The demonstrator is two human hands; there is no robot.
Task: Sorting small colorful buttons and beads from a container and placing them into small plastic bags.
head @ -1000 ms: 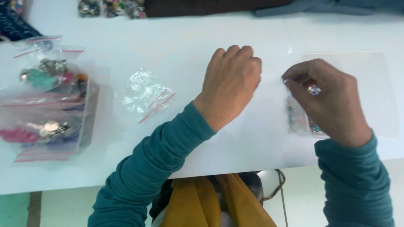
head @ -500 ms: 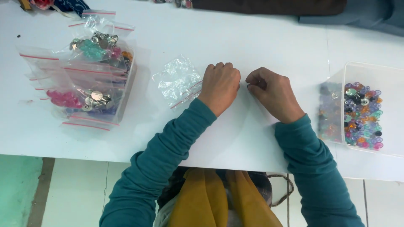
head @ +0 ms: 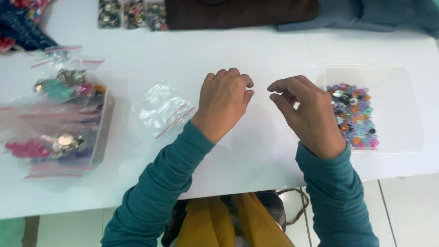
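My left hand [head: 224, 103] rests knuckles-up on the white table [head: 274, 45], fingers curled under, and nothing shows in it. My right hand [head: 304, 112] hovers a little to its right, fingers loosely curled, thumb and forefinger slightly apart with nothing visible between them. Right beside my right hand stands a clear shallow tray [head: 402, 91] holding several colourful beads [head: 354, 114]. Just left of my left hand lie small empty clear zip bags [head: 162, 110] with red seal lines.
A clear box [head: 98, 137] at the left holds several zip bags filled with coloured trinkets [head: 64, 87]. Dark brown cloth [head: 242, 13] and grey-blue cloth [head: 366, 16] lie along the far edge, with small bead compartments [head: 132, 13] beside them. The table's near edge is at my lap.
My hands, pressed together half a second ago, have drawn apart. The view has shifted, so the bead tray and bag box sit differently in frame.
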